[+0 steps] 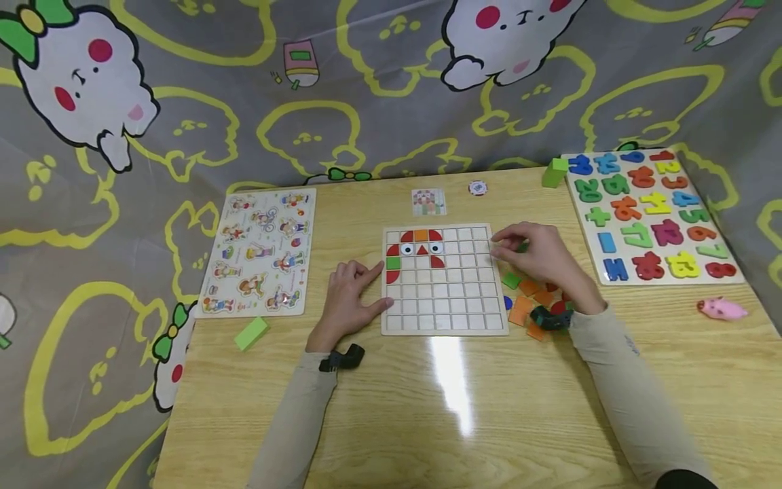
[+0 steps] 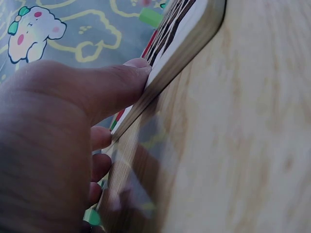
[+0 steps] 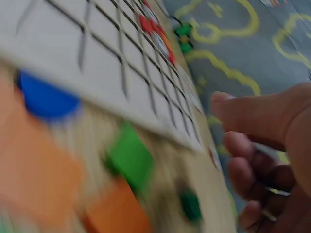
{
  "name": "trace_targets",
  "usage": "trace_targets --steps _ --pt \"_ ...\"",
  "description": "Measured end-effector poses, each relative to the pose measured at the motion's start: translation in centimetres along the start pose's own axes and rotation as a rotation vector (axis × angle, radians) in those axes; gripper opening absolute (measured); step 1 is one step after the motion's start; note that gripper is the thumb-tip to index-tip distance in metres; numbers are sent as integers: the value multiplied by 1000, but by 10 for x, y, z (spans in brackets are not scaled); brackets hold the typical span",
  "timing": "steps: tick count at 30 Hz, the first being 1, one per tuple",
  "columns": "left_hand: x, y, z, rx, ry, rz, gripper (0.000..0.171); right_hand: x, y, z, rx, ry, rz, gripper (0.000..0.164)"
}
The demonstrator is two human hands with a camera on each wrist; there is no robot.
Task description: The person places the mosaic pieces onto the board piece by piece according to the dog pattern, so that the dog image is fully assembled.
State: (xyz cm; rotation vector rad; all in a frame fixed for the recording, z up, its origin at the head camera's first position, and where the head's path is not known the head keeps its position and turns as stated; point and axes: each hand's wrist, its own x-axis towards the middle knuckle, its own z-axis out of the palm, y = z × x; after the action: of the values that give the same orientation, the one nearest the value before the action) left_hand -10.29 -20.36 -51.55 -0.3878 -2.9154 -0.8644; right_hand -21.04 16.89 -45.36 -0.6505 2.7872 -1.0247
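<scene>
A wooden grid board (image 1: 458, 305) lies in the middle of the table, with red curved pieces, an orange square, two eye pieces, a red triangle and a green square (image 1: 393, 263) in its upper left. My left hand (image 1: 347, 299) rests at the board's left edge, thumb (image 2: 131, 73) and index finger spread and touching it. Above the right edge hovers my right hand (image 1: 540, 252), thumb and index tips slightly apart, with no piece visible between them. Under its wrist lie loose pieces, among them orange squares (image 1: 521, 310), a green square (image 3: 130, 158) and a blue curved piece (image 3: 48, 97).
A picture card (image 1: 429, 202) and a round chip (image 1: 478, 188) lie behind the board. To the left are a figure puzzle board (image 1: 277, 272) and a green block (image 1: 251, 333). On the right are a number puzzle (image 1: 605, 234), another green block (image 1: 554, 173) and a pink pig toy (image 1: 723, 309).
</scene>
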Motion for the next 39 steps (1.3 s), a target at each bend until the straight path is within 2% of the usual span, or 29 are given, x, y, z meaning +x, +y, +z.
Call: trace_targets --steps 3,6,9,13,21,27,30,33,35,39 --pt "0 1 0 0 -1 0 74 -17 19 -27 -88 -37 88 30" --pt "-1 1 0 5 -5 -2 74 -33 31 -43 -141 -86 146 39" --pt "-1 2 0 6 2 1 74 -44 37 -47 -166 -131 204 50" --pt "-4 -1 0 -9 14 -2 73 -44 37 -38 -178 -173 263 54" --pt "-3 -3 3 -21 12 -2 73 -38 31 -33 -169 -176 245 30" --pt "-1 -1 2 0 -5 2 74 -36 28 -33 -160 -158 180 24" --pt "0 0 1 2 -4 4 74 -35 24 -31 -121 -107 141 24" --pt "0 0 -1 -2 3 5 73 -32 18 -26 -34 -54 112 23" --pt "0 0 -1 -7 7 4 73 -28 14 -20 55 -37 113 22" --pt "0 0 0 -12 7 3 73 -19 7 -2 244 -56 165 23"
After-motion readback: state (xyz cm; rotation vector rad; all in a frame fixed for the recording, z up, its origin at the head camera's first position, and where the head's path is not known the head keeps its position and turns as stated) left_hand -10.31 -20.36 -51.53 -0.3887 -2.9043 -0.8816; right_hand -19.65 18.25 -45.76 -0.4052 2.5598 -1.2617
